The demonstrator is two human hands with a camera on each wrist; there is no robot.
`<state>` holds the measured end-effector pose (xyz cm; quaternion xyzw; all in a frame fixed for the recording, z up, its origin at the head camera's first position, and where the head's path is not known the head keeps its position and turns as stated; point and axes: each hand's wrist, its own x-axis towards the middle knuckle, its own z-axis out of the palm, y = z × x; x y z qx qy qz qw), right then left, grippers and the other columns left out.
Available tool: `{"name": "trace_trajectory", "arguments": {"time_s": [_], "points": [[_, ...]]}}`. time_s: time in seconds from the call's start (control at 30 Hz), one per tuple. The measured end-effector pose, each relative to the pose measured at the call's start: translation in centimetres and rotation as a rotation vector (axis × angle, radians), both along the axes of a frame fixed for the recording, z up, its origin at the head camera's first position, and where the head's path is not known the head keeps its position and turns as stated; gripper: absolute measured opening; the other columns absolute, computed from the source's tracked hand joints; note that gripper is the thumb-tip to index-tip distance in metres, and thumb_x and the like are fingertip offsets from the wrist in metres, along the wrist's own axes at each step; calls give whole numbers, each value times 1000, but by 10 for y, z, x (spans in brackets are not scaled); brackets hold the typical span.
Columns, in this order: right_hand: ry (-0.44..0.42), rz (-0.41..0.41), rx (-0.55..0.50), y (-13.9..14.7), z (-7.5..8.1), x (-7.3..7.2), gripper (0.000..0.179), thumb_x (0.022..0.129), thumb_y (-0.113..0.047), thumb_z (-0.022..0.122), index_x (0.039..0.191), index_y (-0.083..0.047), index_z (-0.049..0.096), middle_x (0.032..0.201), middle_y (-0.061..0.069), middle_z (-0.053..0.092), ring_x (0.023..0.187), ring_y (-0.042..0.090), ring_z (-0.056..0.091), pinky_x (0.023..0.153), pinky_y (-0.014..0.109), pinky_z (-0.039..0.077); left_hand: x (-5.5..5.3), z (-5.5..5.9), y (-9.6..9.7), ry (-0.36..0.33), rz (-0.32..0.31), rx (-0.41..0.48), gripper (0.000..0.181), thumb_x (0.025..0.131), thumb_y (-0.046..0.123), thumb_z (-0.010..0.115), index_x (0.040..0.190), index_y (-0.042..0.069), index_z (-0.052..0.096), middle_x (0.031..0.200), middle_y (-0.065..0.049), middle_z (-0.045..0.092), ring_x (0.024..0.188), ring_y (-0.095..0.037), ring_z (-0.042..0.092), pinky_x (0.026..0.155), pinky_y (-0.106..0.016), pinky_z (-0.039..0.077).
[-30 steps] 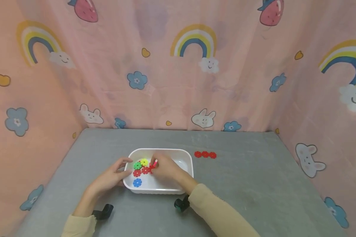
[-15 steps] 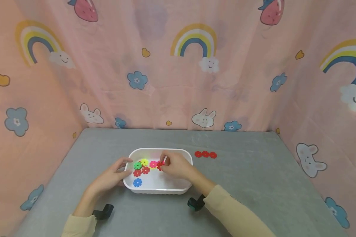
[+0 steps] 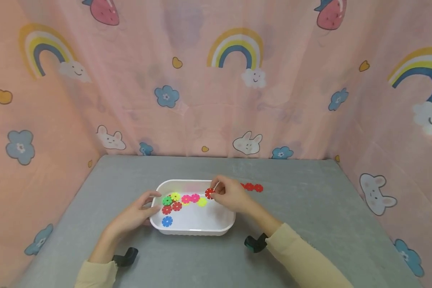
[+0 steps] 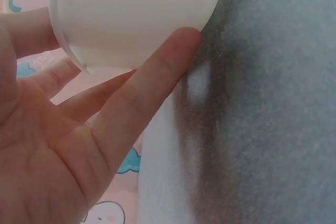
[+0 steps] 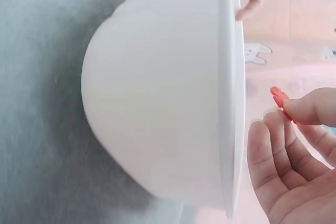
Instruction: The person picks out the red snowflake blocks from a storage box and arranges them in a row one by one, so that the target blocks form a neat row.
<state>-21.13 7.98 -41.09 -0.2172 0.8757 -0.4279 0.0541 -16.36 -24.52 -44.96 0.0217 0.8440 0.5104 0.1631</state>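
A white plastic tray [image 3: 198, 221] stands on the table. My left hand [image 3: 138, 210] holds its left end, with a finger [image 4: 176, 51] along the outer wall in the left wrist view. Above the tray's far right rim, my right hand [image 3: 232, 194] pinches a red notched disc [image 3: 209, 193], seen edge-on as a red disc [image 5: 279, 97] in the right wrist view. Inside the tray lie a blue disc [image 3: 167, 221], a green disc [image 3: 167, 201], pink discs [image 3: 186, 199], red discs [image 3: 177, 206] and yellow discs [image 3: 202, 202], some overlapping.
Red discs [image 3: 249, 187] lie in a row on the grey table [image 3: 309, 208], right of the tray; the nearest is partly hidden by my right hand. A pink printed curtain [image 3: 201, 120] surrounds the table's back and sides.
My right hand has moved right and up from the tray's middle to its far right rim, carrying the red disc. Pink and yellow discs have come into view. The left hand has stayed put.
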Motion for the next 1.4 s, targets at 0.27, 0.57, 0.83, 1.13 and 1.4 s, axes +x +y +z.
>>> {"name": "trace_trajectory", "arguments": {"time_s": [0.27, 0.57, 0.83, 1.13, 1.4], "points": [[-15, -50, 6, 23, 6, -6, 17, 92, -10, 72, 106, -11, 63, 86, 2, 61, 74, 20, 59, 63, 29, 55, 0, 1, 1, 10, -2, -1, 53, 102, 29, 63, 147, 13, 41, 159, -28, 27, 133, -48, 48, 89, -43, 59], [-10, -76, -39, 62, 1, -21, 14, 92, -8, 68, 104, -9, 61, 88, 7, 59, 78, 25, 56, 63, 30, 53, 0, 2, 0, 11, -3, -7, 53, 102, 29, 62, 148, 13, 41, 159, -28, 27, 135, -50, 45, 90, -44, 58], [-33, -111, -72, 92, -2, -28, 15, 94, -6, 66, 107, -4, 58, 85, 10, 61, 70, 25, 59, 61, 32, 54, -1, 3, 1, -2, 4, -11, 52, 102, 28, 63, 147, 12, 42, 159, -30, 26, 134, -50, 47, 88, -44, 59], [2, -165, -58, 125, -12, -39, 18, 95, -6, 66, 111, -1, 58, 86, 11, 59, 73, 25, 57, 62, 31, 52, 0, 3, 1, 1, 6, -9, 53, 102, 29, 63, 148, 12, 41, 159, -29, 27, 133, -48, 48, 90, -44, 58], [-66, -237, -76, 147, -30, -50, 20, 98, -8, 65, 114, 3, 59, 89, 21, 67, 77, 40, 67, 70, 37, 59, -1, 2, 0, 0, 3, -8, 53, 101, 29, 63, 147, 13, 42, 158, -29, 28, 133, -48, 48, 89, -44, 59]]}}
